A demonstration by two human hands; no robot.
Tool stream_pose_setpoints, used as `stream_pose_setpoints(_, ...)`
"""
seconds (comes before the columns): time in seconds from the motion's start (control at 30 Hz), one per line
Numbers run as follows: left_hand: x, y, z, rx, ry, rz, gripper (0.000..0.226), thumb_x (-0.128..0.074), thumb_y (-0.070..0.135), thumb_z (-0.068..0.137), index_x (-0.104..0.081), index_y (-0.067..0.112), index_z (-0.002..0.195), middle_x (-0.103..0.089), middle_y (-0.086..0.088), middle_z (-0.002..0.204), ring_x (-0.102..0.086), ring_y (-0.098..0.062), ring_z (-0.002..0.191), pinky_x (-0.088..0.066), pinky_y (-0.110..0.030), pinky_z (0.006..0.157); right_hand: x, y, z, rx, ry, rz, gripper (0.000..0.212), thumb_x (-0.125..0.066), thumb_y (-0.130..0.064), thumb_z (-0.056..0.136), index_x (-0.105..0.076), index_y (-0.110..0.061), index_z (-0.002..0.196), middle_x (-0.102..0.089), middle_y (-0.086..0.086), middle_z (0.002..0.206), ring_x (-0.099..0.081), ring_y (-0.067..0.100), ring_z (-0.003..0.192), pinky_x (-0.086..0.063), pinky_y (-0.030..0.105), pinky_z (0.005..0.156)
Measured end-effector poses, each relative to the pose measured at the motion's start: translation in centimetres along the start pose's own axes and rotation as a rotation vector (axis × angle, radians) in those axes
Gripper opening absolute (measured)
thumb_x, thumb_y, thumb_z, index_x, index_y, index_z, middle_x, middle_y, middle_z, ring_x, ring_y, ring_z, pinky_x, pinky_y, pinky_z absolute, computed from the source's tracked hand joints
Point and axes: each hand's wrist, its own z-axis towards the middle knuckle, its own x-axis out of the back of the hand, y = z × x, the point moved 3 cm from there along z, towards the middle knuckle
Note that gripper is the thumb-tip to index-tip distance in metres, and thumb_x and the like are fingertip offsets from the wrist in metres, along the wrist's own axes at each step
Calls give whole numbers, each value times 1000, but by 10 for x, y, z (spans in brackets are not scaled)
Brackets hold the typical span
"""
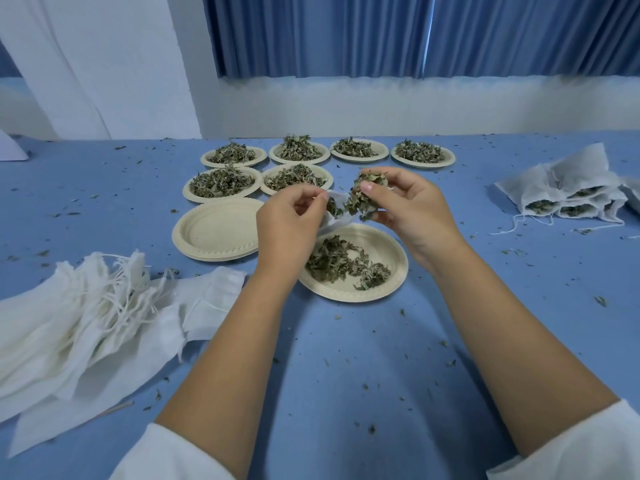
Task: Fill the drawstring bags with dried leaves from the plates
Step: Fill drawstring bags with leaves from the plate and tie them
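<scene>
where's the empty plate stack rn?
Head view, left of centre on the table: the empty plate stack sits just left of the left hand, this side of a full plate of leaves and beyond the pile of unfilled bags.

Worktop: flat, matte blue surface, runs out of view left and right. Its back edge meets a plain white wall. Above that wall band hang pleated blue curtains, drawn shut, their hems ending at the top of the band. 1 thin bright slit between 2 curtain panels lets light through. Left of the curtains: a broad white column, with white fabric hanging in folds beside it. Lighting is soft, even and cool-toned; shadows on the worktop are faint.
</scene>
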Motion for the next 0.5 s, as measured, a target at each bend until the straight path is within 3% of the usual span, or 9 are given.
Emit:
stream_pose_setpoints(0.13, -6, 2, -3, 13, -15, -10, 9, -68, 17, 90, -75, 22, 88, -69, 4, 70, -66, -13, 68, -55, -30, 70, -9, 4, -3, 93, 67, -18, 18, -74, -11, 84, -71, -18, 101, -75, -2, 87, -67, 10, 77, -55, 21, 65)
stream_pose_setpoints(0.3, -7, 3, -5, 64, -17, -53, 10, -67, 15, 90, -76, 16, 90, -71, 3, 71, -69, -14, 69, -59, -40, 80, -14, 10, -4, 231, 149, -212, 20, -75, -8, 82, -70, -24, 92, -74, -7, 90, -68, 11, 79, -58, 33, 77)
stream_pose_setpoints(0.5, -7, 6, -7, 119, -1, -123, 10, -67, 14, 91, -76, 17, 88, -71, 5, 66, -71, -12, 68, -60, -42, 81, -19, 16, -10, 384, 83, -564, 26, -73, -16, 82, -63, -39, 92, -66, -26, 85, -60, -8, 81, -47, 9, 68)
